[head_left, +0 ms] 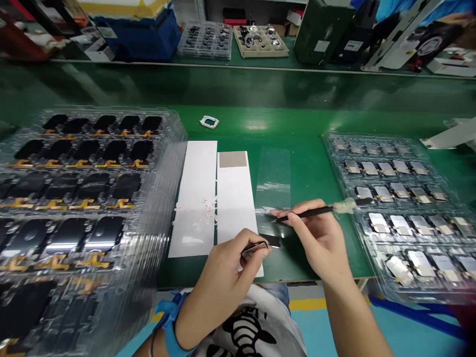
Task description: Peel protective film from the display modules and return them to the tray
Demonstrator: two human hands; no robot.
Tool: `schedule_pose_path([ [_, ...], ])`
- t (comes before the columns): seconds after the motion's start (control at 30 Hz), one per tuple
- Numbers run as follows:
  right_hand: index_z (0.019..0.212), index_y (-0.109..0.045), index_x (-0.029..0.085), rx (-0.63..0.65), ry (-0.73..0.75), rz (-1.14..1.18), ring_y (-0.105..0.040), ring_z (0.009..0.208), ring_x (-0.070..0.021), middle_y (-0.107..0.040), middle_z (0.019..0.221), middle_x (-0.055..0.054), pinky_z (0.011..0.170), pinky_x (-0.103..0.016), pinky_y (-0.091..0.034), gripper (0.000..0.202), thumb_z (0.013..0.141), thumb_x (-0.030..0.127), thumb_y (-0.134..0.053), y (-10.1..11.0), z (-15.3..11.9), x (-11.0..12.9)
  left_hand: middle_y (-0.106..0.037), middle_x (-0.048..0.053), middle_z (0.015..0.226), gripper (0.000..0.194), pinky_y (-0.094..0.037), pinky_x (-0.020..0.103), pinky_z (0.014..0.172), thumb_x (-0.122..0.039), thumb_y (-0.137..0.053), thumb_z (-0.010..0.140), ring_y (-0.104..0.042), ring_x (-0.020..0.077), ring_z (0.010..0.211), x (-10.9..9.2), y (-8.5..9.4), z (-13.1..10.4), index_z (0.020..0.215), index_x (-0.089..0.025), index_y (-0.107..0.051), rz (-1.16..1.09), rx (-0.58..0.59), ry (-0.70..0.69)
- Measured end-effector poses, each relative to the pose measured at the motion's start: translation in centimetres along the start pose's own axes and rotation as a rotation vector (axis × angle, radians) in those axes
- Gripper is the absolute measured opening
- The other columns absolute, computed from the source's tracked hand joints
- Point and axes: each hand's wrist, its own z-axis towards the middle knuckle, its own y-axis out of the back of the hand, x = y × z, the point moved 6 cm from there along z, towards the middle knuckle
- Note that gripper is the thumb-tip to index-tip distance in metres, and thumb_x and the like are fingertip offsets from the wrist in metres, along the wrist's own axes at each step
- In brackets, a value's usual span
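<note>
My left hand (232, 270), with a blue wrist strap, is closed in a pinch. Between its thumb and fingers is a small thin dark-edged part (256, 245), mostly covered by the fingers. My right hand (322, 240) grips black tweezers (312, 212) with pale wrapping near the rear end. Their tips point left over the lower end of a clear plastic film strip (274, 173). A dark flat rectangle (271, 241) lies just right of my left fingertips. White backing strips (199, 173) lie left of the hands, one with small scraps on it.
To the left rises a stack of clear trays (148, 218) with black display modules and orange flex cables. Another clear tray (344, 168) at right holds silver-backed modules. A small white frame (209, 122) lies farther back. The shelf behind carries a blue bin (137, 37) and parts trays.
</note>
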Motion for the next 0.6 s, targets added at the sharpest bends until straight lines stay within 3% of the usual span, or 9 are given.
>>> schedule_pose_path([
  [0.13,0.093,-0.059,0.022,-0.028,-0.034,-0.006,-0.074,0.089,-0.0185,-0.067,0.085,-0.001,0.078,-0.024,-0.060,0.012,0.092,0.030,-0.068,0.3,-0.9,-1.1,-0.073,-0.002,0.094,0.020,-0.046,0.021,0.061,-0.029,-0.045,0.103,-0.062,0.0109,0.068,-0.9,1.1,-1.5,0.104,-0.027,-0.066,-0.052,-0.066,-0.009],
  [0.23,0.092,-0.060,0.023,-0.063,-0.056,-0.075,-0.074,0.087,-0.0202,-0.072,0.088,-0.005,0.076,-0.026,-0.061,0.018,0.088,0.036,-0.072,0.7,-1.2,-1.9,-0.074,-0.001,0.094,0.022,-0.052,0.021,0.073,-0.020,-0.051,0.099,-0.067,0.0122,0.076,-3.4,2.8,-4.5,0.109,-0.029,-0.068,0.014,-0.171,-0.120],
  [0.3,0.091,-0.061,0.026,-0.102,-0.074,-0.134,-0.074,0.087,-0.0233,-0.073,0.090,-0.007,0.077,-0.031,-0.061,0.021,0.083,0.039,-0.076,1.3,-1.4,-2.3,-0.071,0.001,0.095,0.023,-0.054,0.021,0.076,-0.017,-0.059,0.093,-0.068,0.0137,0.082,-5.4,4.4,-7.2,0.109,-0.030,-0.070,0.118,-0.269,-0.215],
  [0.37,0.090,-0.064,0.030,-0.113,-0.117,-0.175,-0.073,0.091,-0.0276,-0.073,0.094,-0.010,0.083,-0.038,-0.061,0.020,0.080,0.040,-0.079,1.6,-1.5,-2.8,-0.068,0.001,0.092,0.024,-0.053,0.020,0.068,-0.016,-0.064,0.090,-0.066,0.0130,0.078,-6.6,6.9,-9.8,0.108,-0.030,-0.072,0.256,-0.467,-0.249],
  [0.5,0.085,-0.066,0.037,-0.191,-0.150,-0.277,-0.070,0.094,-0.0345,-0.071,0.097,-0.012,0.085,-0.051,-0.057,0.018,0.077,0.046,-0.080,2.4,-1.7,-3.1,-0.064,-0.003,0.077,0.014,-0.047,0.023,0.060,-0.021,-0.070,0.087,-0.056,0.0124,0.066,-5.3,12.8,-14.3,0.099,-0.029,-0.072,0.568,-0.976,-0.034],
  [0.53,0.083,-0.065,0.038,-0.211,-0.139,-0.312,-0.070,0.092,-0.0354,-0.070,0.095,-0.012,0.082,-0.053,-0.056,0.018,0.077,0.048,-0.079,2.5,-1.7,-2.9,-0.062,-0.004,0.072,0.010,-0.045,0.023,0.058,-0.024,-0.072,0.086,-0.053,0.0124,0.062,-4.4,13.8,-14.8,0.096,-0.027,-0.072,0.602,-1.014,0.040],
  [0.6,0.088,-0.065,0.040,-0.153,-0.094,-0.345,-0.069,0.090,-0.0354,-0.069,0.095,-0.012,0.077,-0.055,-0.054,0.014,0.080,0.048,-0.075,2.2,-1.8,-2.6,-0.059,-0.004,0.066,0.011,-0.043,0.024,0.053,-0.030,-0.073,0.085,-0.051,0.0124,0.057,-2.5,15.2,-15.1,0.094,-0.024,-0.071,0.609,-0.969,0.157],
])
